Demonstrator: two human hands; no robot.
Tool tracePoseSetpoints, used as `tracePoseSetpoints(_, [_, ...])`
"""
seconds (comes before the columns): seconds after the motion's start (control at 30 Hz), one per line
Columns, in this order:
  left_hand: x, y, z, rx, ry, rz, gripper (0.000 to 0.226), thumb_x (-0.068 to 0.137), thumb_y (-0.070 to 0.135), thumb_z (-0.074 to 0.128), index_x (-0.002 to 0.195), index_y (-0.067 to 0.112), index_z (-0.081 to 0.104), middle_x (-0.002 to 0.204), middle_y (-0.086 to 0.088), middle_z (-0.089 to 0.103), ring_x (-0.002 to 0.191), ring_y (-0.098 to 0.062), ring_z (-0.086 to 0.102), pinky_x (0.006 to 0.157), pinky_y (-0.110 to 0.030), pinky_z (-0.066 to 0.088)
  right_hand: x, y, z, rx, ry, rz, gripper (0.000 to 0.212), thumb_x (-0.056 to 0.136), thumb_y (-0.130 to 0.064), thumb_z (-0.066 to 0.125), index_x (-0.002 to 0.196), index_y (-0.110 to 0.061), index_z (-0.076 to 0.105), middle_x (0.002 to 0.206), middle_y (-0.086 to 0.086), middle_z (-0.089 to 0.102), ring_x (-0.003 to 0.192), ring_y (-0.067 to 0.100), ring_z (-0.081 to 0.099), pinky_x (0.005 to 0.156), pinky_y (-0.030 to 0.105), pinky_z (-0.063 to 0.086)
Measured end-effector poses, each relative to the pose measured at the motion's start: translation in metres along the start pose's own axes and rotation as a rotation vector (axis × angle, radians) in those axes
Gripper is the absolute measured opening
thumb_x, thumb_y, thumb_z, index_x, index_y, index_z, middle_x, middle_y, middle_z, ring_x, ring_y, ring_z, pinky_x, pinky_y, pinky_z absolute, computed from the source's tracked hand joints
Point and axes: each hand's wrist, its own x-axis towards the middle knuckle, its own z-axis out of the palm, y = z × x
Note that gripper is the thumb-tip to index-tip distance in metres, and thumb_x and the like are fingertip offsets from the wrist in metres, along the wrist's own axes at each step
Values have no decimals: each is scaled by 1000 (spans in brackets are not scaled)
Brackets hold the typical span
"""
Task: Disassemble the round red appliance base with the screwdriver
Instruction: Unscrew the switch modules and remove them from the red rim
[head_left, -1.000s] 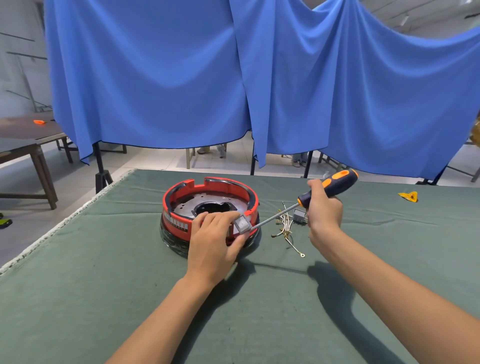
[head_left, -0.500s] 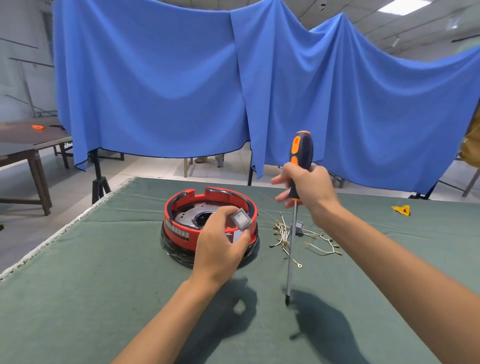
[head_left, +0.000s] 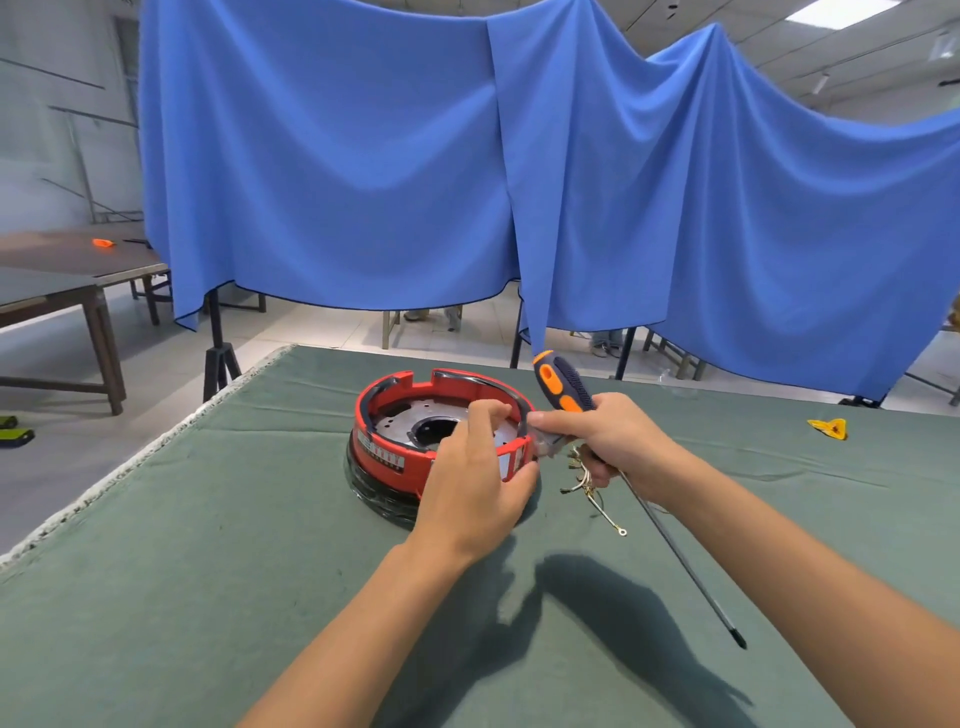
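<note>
Both my hands have come back together at the red appliance base on the green table. My left hand curls over its near rim. My right hand grips the screwdriver, shaft slanting down toward me, fingers touching a small grey part beside loose wires.

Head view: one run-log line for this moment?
left hand: grips rim of red base | right hand: holds screwdriver, tip off work, points toward person | loose wires beside base
</note>
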Motion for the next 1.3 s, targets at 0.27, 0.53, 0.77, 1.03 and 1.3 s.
tracePoseSetpoints(0.27, [-1,-34,-13,501,17,-52,32,72,16,58,105,15,59,106,2,60,108,-21,49,97,-29,26,20,62,-32,-294,355,211,28,72,-25,74,52,-16,56,35,-8,48,28,17,36,38,19,32])
tracePoseSetpoints(0.53, [-5,-40,-13,664,-7,-126,36,77,30,54,112,29,59,116,7,59,118,-21,41,109,-48,13,21,52,-29,-416,469,67,14,75,-21,59,63,-12,59,60,0,67,52,27,56,56,33,48])
tracePoseSetpoints(0.77, [-12,-36,-12,616,51,-41,33,69,14,69,102,19,67,100,0,66,105,-26,56,108,-57,23,0,-3,-9,-471,441,-287,31,75,-44,49,61,-16,49,56,0,64,58,23,60,60,35,49])
tracePoseSetpoints(1.03, [-21,-37,-16,460,121,-13,32,70,17,66,102,14,65,101,-1,66,103,-24,60,107,-53,28,-25,-51,11,-493,596,-705,52,82,-36,63,47,-15,31,42,1,39,48,28,44,49,34,36])
tracePoseSetpoints(1.3, [-20,-41,-17,423,107,-38,33,72,30,68,104,22,65,104,6,62,108,-18,54,107,-52,28,-30,-81,27,-81,629,-876,39,76,-24,60,47,-10,39,42,6,48,42,16,42,49,34,42])
